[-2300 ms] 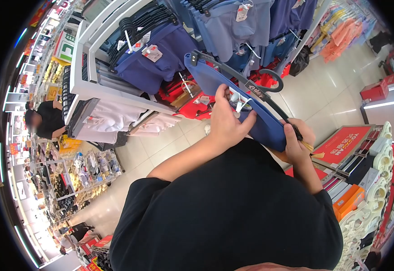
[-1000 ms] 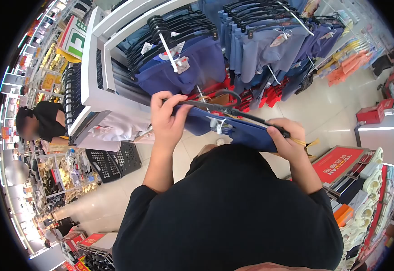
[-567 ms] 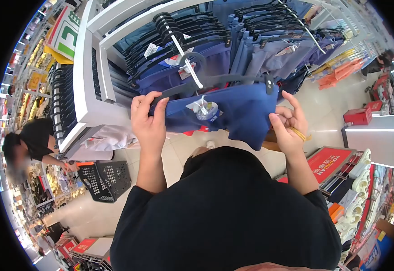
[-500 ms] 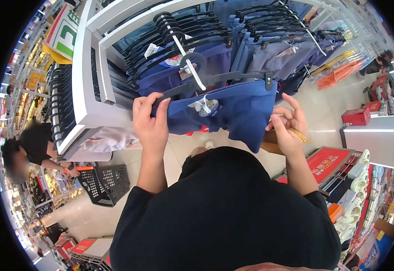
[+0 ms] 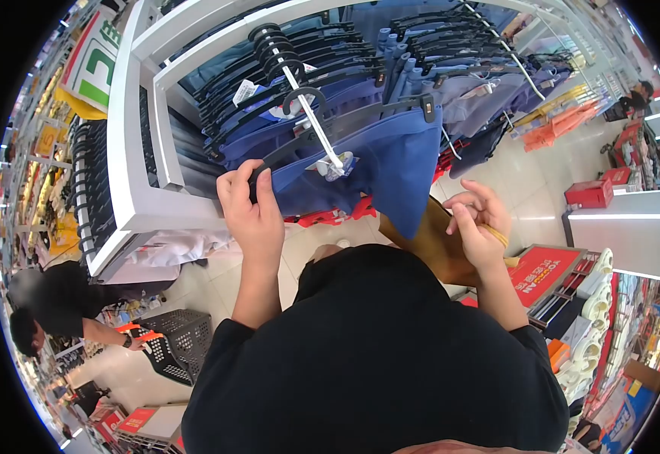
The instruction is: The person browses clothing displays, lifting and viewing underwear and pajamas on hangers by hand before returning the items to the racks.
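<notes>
My left hand [image 5: 250,208] is closed on the left end of a black clip hanger [image 5: 292,149], thumb in front and fingers behind. Clipped to this hanger is a blue garment that looks like shorts [image 5: 402,163], with a tag [image 5: 337,166] at its waist. The hanger's hook sits around the white rail arm [image 5: 311,117]. Lower right of the shorts, my right hand [image 5: 477,223] is apart from them, fingers loosely bent and spread, a yellow band around it. Below that hand hangs a brown bag [image 5: 439,242]; its support is hidden.
Behind are several more blue garments on black hangers [image 5: 413,60] in a white rack [image 5: 129,136]. At left, a person [image 5: 61,303] bends over a dark shopping basket [image 5: 182,344]. A red sign [image 5: 545,272] and white shoes [image 5: 598,303] are at right.
My right hand has come away from the shorts' right side. The shorts and hanger have shifted slightly up and left in view. The person at left has bent lower by the basket.
</notes>
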`<state>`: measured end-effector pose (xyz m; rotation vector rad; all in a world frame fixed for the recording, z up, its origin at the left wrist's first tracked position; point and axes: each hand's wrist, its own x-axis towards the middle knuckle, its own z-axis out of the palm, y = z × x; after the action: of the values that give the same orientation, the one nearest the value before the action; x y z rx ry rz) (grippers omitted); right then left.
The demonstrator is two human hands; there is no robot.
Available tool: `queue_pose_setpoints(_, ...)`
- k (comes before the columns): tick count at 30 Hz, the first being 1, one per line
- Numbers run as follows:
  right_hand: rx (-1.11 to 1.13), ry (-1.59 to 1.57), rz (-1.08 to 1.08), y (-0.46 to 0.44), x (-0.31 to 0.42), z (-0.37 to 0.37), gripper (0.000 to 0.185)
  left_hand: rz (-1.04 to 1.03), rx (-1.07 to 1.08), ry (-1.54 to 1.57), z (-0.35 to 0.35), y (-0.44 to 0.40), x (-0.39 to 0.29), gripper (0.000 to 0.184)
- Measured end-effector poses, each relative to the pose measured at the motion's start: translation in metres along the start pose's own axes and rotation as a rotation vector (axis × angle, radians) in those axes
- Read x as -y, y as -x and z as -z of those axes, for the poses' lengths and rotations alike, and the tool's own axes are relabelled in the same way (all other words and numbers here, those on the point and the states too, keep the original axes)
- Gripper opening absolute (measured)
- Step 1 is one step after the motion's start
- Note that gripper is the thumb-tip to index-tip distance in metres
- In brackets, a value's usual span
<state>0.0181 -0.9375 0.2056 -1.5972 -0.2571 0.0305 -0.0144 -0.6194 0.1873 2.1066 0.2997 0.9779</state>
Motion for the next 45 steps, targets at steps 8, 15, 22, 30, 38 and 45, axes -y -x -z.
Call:
queue_pose_setpoints(8,0.106,0.024,0.133,-0.002,-0.013,0.034,0.025,-0.136,-0.109,-0.152,-0.003,0.005,-0.008,0.035)
queue_pose_setpoints(15,0.106,0.065,0.201,0.011,-0.016,0.093,0.013,-0.364,-0.053,0.659,-0.022,0.054,-0.073,0.024)
queue_pose_setpoints(22,0.108,0.107,0.137,0.033,-0.027,0.168,0.006,-0.529,0.919,1.503,-0.096,0.048,-0.253,0.022)
queue_pose_setpoints(30,-0.023,0.176,0.11,0.056,-0.053,0.255,0.006,-0.369,1.124,1.82,-0.172,0.092,-0.339,0.021)
queue_pose_setpoints(38,-0.093,0.247,0.131,0.07,-0.052,0.311,0.006,-0.316,1.263,1.962,-0.217,0.132,-0.392,0.02)
queue_pose_setpoints(45,-0.138,0.249,0.124,0.079,-0.051,0.338,0.007,-0.312,1.319,1.999,-0.233,0.148,-0.411,0.019)
